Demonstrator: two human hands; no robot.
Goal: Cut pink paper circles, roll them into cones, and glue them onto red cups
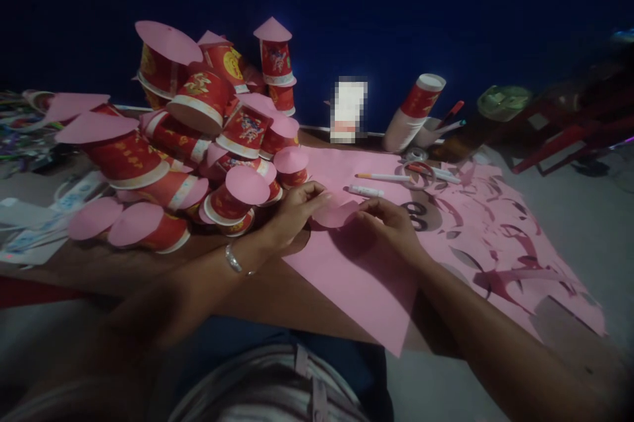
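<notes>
My left hand (293, 212) and my right hand (387, 222) both pinch a small pink paper circle (333, 212) between them, holding it just above a large pink paper sheet (361, 277) on the brown table. The left wrist wears a silver bracelet (234, 259). Right beside my left hand rises a pile of red paper cups with pink cone lids (198, 138).
A white pen (382, 177), a glue stick (365, 191), a tape roll (419, 173) and black scissors (419, 217) lie on the pink sheet behind my hands. A stack of red cups (415, 111) leans at the back. Cut pink scraps (500, 244) spread to the right. Clutter lies far left.
</notes>
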